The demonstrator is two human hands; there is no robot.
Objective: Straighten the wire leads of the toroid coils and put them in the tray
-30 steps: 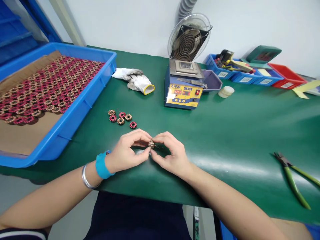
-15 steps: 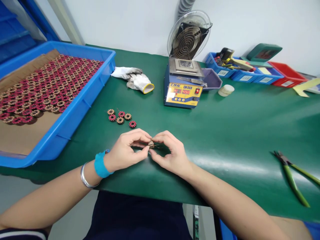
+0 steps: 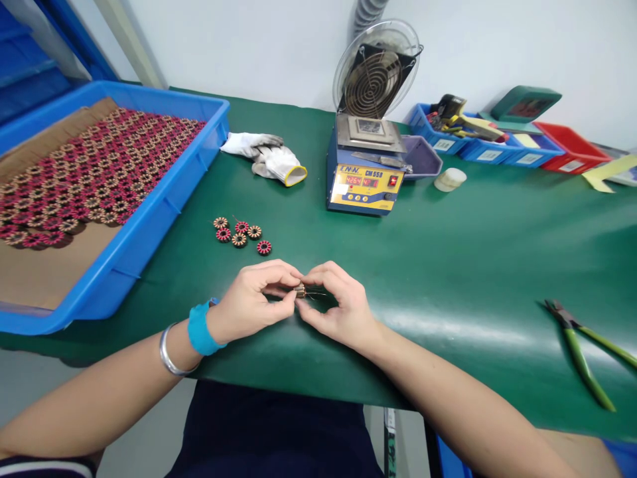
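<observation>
A small copper-wound ring coil [image 3: 300, 290] is held edge-on between my two hands above the front of the table. Fine wire ends stick out of it to the right. My left hand [image 3: 261, 295] pinches the coil's left side between thumb and fingers. From the right, the fingertips of my right hand [image 3: 338, 302] close on its other side, the thumb low and the forefinger on top. The fingers partly cover the coil. Just beyond my left hand, several loose ring coils [image 3: 239, 239], some red and some copper-coloured, lie on the green table [image 3: 428, 272].
A blue tray [image 3: 164, 212] full of similar coils stands at left. White gloves [image 3: 279, 162] lie behind. A solder pot [image 3: 365, 186] with lit display stands at the back, near a round white container [image 3: 450, 180] and small bins [image 3: 488, 151]. Green-handled cutters [image 3: 577, 352] lie at right.
The coil has turned slightly between my fingers, and its wire ends now show more plainly, pointing right. My hands have hardly shifted.
</observation>
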